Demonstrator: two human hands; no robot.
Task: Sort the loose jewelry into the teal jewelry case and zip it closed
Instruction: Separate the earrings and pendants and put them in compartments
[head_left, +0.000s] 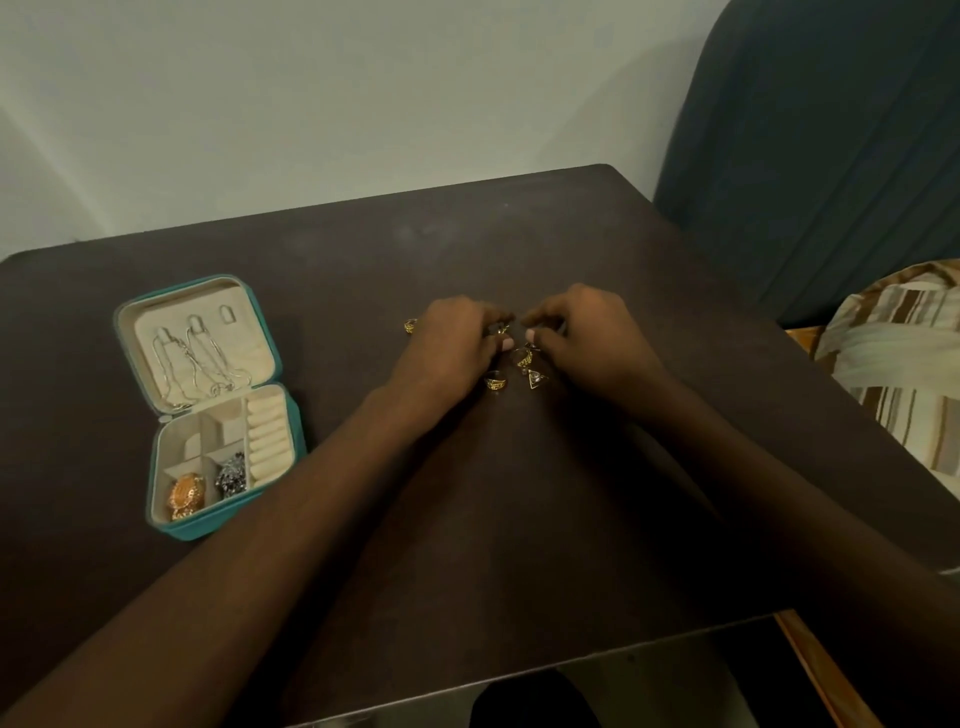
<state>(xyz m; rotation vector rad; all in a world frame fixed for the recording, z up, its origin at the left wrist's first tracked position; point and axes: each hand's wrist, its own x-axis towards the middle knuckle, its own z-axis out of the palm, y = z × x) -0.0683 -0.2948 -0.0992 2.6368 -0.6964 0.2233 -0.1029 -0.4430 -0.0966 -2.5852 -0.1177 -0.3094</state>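
Observation:
The teal jewelry case (171, 525) lies open at the table's left. Silver chains (195, 364) hang in its lid. A gold piece (186, 496) and a dark silver piece (231, 474) sit in its front compartments beside cream ring rolls (266, 436). Several gold rings lie loose mid-table: one ring (411, 325) left of my hands, another ring (496, 382), a triangular piece (536, 378) and a filigree ring (524, 357). My left hand (452, 343) and my right hand (582, 332) meet over them, fingers curled, pinching a small piece (502, 328) between their fingertips.
The dark brown table (467, 519) ends near my body at the bottom. A blue-grey chair back (810, 156) stands at the right. A striped cushion (904, 364) lies at the right edge. A pale wall is behind.

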